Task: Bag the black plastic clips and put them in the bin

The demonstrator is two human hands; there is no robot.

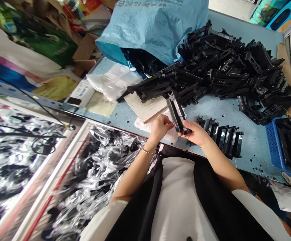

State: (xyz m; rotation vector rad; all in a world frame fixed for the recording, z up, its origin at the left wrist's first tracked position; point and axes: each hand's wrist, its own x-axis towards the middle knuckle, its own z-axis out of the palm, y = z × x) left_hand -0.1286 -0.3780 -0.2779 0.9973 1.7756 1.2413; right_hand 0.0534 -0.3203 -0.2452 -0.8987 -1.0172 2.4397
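On the blue worktable [236, 110], items by descending size:
Heap: loose black plastic parts [236, 67] piled across the far half, spilling from under a blue plastic sack [155, 26].
Basket: blue basket [273, 144] at the right edge, holding more black parts.
Row: finished black pieces [223, 135] stood side by side, just right of the hands.
Board: pale cardboard sheet [145, 107] beneath the near end of the heap.
Held part: long black part [176, 113], tilted, near end toward the person.
Right hand [195, 132]: fingers closed around the part's near end.
Left hand [160, 127]: curled, fingertips touching the part's side, over a clear bag [145, 125].
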